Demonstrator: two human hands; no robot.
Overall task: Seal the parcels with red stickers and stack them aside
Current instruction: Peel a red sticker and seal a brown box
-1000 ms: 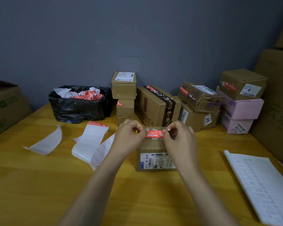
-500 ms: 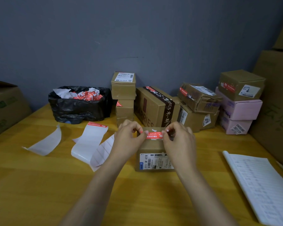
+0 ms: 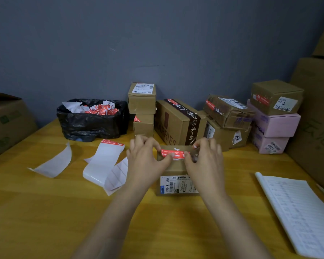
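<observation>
Head view: we pinch the sticker (image 3: 173,153) taut, left hand (image 3: 145,161) and right hand (image 3: 206,161) fingers clamped on its ends, over the parcel's (image 3: 176,169) far edge; we should press it from the middle outward

Hands (image 3: 176,161) hide parcel (image 3: 176,168) top; red sticker (image 3: 173,153) print illegible.

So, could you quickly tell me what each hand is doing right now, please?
Left hand: pinching the left end of the red sticker.
Right hand: pinching its right end, over the parcel.
</observation>
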